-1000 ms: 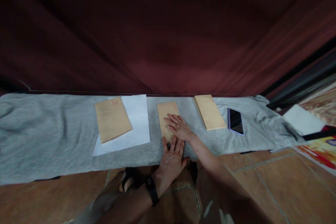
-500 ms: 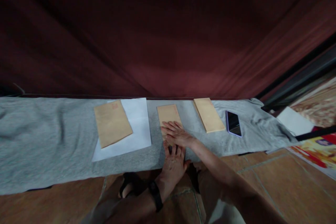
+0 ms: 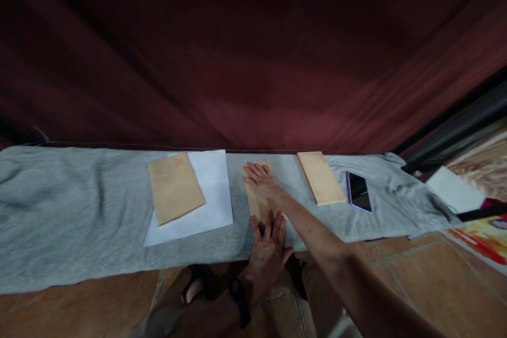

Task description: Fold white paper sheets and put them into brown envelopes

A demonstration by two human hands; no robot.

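Observation:
A brown paper envelope (image 3: pixel 259 203) lies flat on the grey cloth in front of me, partly covered by both hands. My right hand (image 3: pixel 262 179) rests palm down on its far part, fingers spread. At the near end, my left hand (image 3: pixel 268 245) lies with its fingertips on the envelope, fingers apart; a black band circles that wrist. To the left, another brown envelope (image 3: pixel 176 189) lies over white paper sheets (image 3: pixel 216 190). On the right sits a neat stack of brown envelopes (image 3: pixel 321 178).
A phone (image 3: pixel 359 191) with a purple edge lies right of the stack. Grey cloth (image 3: pixel 99 222) covers the long narrow surface. Behind it hangs a dark red curtain (image 3: pixel 253 63). A white box-like object (image 3: pixel 455 190) stands at the far right, above the tiled floor (image 3: pixel 396 269).
My right hand has slid away from me along the envelope to its far end. The left hand stays at the near end. The whole view has shifted slightly.

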